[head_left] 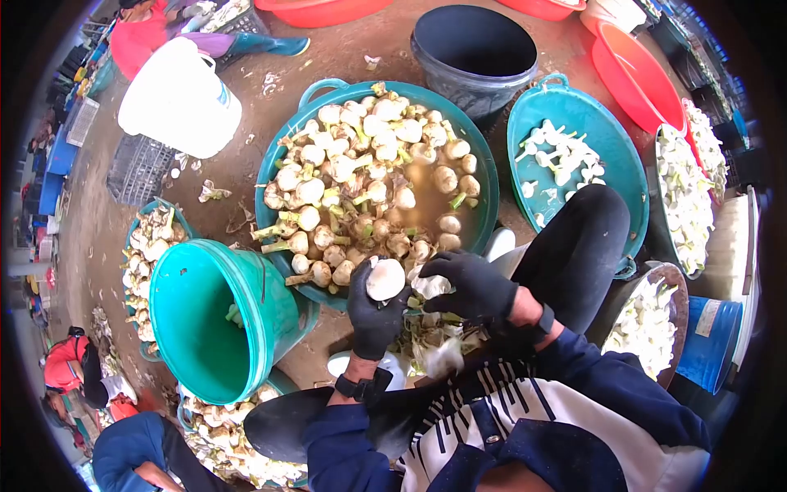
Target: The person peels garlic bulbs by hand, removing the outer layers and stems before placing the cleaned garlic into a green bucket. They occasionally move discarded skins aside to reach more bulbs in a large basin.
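Observation:
My left hand (370, 316), in a black glove, is closed around a white garlic bulb (385, 280) whose smooth side faces up. Close to its right, my right hand (474, 285), also gloved in black, has its fingers curled against a pale piece of garlic skin (432, 285). Just beyond both hands stands a wide teal basin (489, 180) of brownish water, heaped with garlic bulbs (361, 156) that carry short green stems. Below the hands, between my legs, lies a pile of peeled skins and leaves (426, 334). A blurred white scrap (445, 358) is near my lap.
A green bucket (266, 303) leans at the left. To the right, a teal tub (607, 123) holds white garlic pieces. A black tub (475, 78), a white bucket (180, 98) and a red basin (639, 78) stand farther off. Other people sit at the left side.

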Action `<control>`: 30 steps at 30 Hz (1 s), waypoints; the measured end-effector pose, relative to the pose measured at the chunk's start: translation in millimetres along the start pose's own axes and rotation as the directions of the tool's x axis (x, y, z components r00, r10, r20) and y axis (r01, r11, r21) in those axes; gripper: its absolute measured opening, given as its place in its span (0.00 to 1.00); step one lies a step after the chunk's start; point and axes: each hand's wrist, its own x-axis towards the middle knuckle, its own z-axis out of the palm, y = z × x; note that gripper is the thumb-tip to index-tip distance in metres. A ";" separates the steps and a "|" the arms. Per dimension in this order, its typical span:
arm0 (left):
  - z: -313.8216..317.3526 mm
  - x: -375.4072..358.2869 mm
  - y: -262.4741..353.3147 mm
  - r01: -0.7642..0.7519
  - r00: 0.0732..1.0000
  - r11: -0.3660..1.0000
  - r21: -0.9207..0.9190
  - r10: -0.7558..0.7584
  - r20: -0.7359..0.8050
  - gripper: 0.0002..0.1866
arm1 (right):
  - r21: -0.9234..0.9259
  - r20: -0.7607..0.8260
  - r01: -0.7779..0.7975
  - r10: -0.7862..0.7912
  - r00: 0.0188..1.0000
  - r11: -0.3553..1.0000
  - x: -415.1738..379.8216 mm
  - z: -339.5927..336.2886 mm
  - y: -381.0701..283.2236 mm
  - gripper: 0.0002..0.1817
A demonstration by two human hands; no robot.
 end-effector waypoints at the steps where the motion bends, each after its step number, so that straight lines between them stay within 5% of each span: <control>1: 2.9 -1.4 3.8 0.059 0.998 0.996 -0.068 -0.059 -0.007 0.32 | 0.036 -0.070 -0.025 0.027 0.997 0.999 0.1 14.0 7.1 0.21; 6: 4.3 -8.6 7.9 0.157 0.984 0.972 -0.177 -0.138 0.116 0.29 | 0.128 -0.116 -0.179 0.194 0.974 0.975 2.7 64.2 18.6 0.17; 9: 0.6 -6.4 11.6 0.184 0.973 0.972 -0.148 -0.159 0.169 0.26 | 0.523 0.023 -0.394 0.449 0.893 0.756 3.1 36.8 13.1 0.15; 11: -0.5 -6.9 7.5 0.154 0.972 0.983 -0.102 -0.132 0.194 0.24 | 0.646 -0.058 -0.399 0.562 0.825 0.651 15.0 5.8 17.9 0.13; 13: -0.8 -8.2 1.8 0.169 0.961 0.983 -0.074 -0.148 0.234 0.22 | 0.275 -0.349 -0.186 0.278 0.895 0.943 38.9 -47.0 33.5 0.12; 15: -1.7 -11.8 -8.7 0.198 0.948 0.979 -0.050 -0.178 0.263 0.19 | -0.414 -0.540 -0.077 -0.176 0.823 0.907 62.1 -105.0 47.8 0.12; 16: -0.6 -13.5 -7.6 0.258 0.939 0.961 -0.100 -0.225 0.260 0.19 | 0.382 -0.475 0.019 0.178 0.862 0.924 77.0 -124.9 40.9 0.16; 17: 2.5 -13.9 -6.3 0.315 0.928 0.938 -0.148 -0.271 0.256 0.18 | 0.919 -0.347 0.178 0.509 0.788 0.351 91.7 -144.8 34.0 0.21; 20: 5.9 -12.7 -6.8 0.320 0.920 0.944 -0.086 -0.287 0.266 0.18 | 0.784 -0.482 0.086 0.515 0.708 0.615 116.0 -142.7 52.6 0.21; 22: 5.6 -12.1 -12.3 0.276 0.914 0.961 0.023 -0.270 0.302 0.18 | 0.479 -0.503 -0.127 0.391 0.771 0.868 121.3 -105.5 85.5 0.18; 23: 6.3 -11.2 -6.2 0.295 0.914 0.955 -0.018 -0.276 0.297 0.17 | 0.164 -0.514 -0.178 0.239 0.824 0.970 123.4 -80.7 106.6 0.19; 24: 7.3 -12.4 -8.7 0.269 0.919 0.963 -0.009 -0.254 0.300 0.17 | -0.168 -0.472 -0.193 0.093 0.877 0.967 124.0 -55.3 123.7 0.20; 28: 8.2 -12.0 -6.2 0.225 0.922 0.974 0.014 -0.218 0.319 0.14 | -0.469 -0.165 -0.334 0.291 0.942 0.818 132.9 9.3 125.6 0.25; 30: 6.7 -9.8 -4.6 0.188 0.925 0.981 0.045 -0.192 0.327 0.14 | -0.544 -0.147 -0.305 0.268 0.952 0.782 136.9 24.9 131.4 0.29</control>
